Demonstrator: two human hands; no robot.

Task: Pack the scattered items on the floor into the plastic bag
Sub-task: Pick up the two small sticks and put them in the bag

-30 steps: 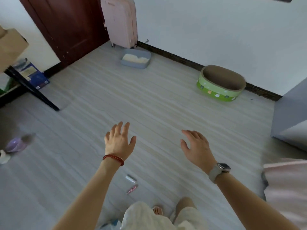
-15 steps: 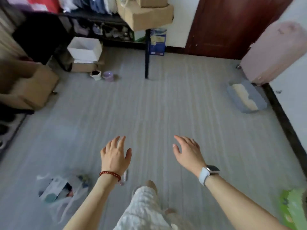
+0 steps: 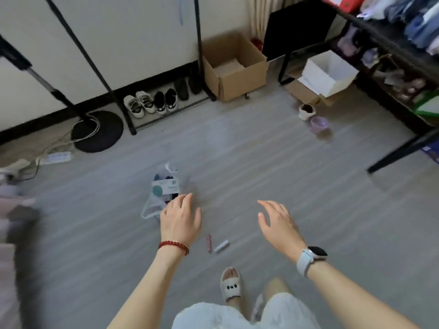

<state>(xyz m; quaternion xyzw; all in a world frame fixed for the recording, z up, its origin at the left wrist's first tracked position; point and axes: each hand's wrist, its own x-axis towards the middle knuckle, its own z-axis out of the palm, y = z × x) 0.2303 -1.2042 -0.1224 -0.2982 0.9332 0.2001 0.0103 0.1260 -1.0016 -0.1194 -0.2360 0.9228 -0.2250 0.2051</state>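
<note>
Both hands hang palm-down over the grey floor with fingers loosely spread and nothing held — the left hand partly covers the near edge of the clear plastic bag, which lies on the floor with some packets inside. The right hand is well to the right of it. Between the two wrists, two small tubes — a red patterned tube and a white tube — lie side by side on the floor, near a slippered foot
</note>
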